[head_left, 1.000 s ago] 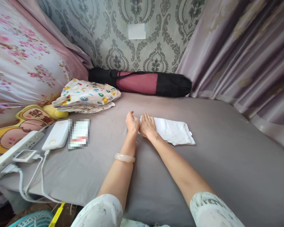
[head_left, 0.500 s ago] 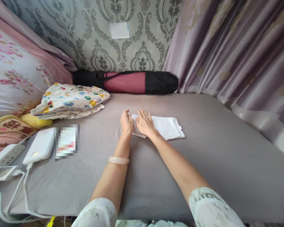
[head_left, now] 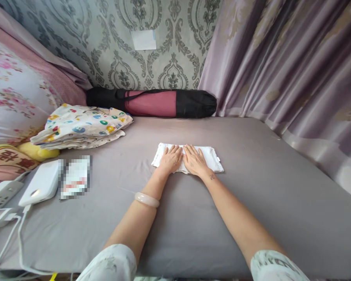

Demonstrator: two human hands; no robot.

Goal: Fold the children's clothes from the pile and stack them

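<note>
A folded white cloth (head_left: 211,157) lies flat on the grey sheet (head_left: 251,195), its long side running left to right. My left hand (head_left: 172,159) rests palm down on its left half, fingers stretched forward. Beside it, my right hand (head_left: 194,160) presses flat on the middle of the cloth with fingers slightly spread. Neither hand grips anything. A small tag shows at the cloth's right edge. The middle of the cloth is partly hidden under both hands.
Along the wall lies a black and dark pink rolled mat bag (head_left: 151,103). Folded patterned fabric (head_left: 84,127) sits at the left. Nearer me are a white power bank (head_left: 42,182), a blurred packet (head_left: 76,177), a power strip (head_left: 4,194) and white cables. Curtains (head_left: 266,58) hang at the right.
My left hand has come down from the cloth's left edge onto its top. My right hand has shifted right. The cloth's left end now lies more exposed and flat.
</note>
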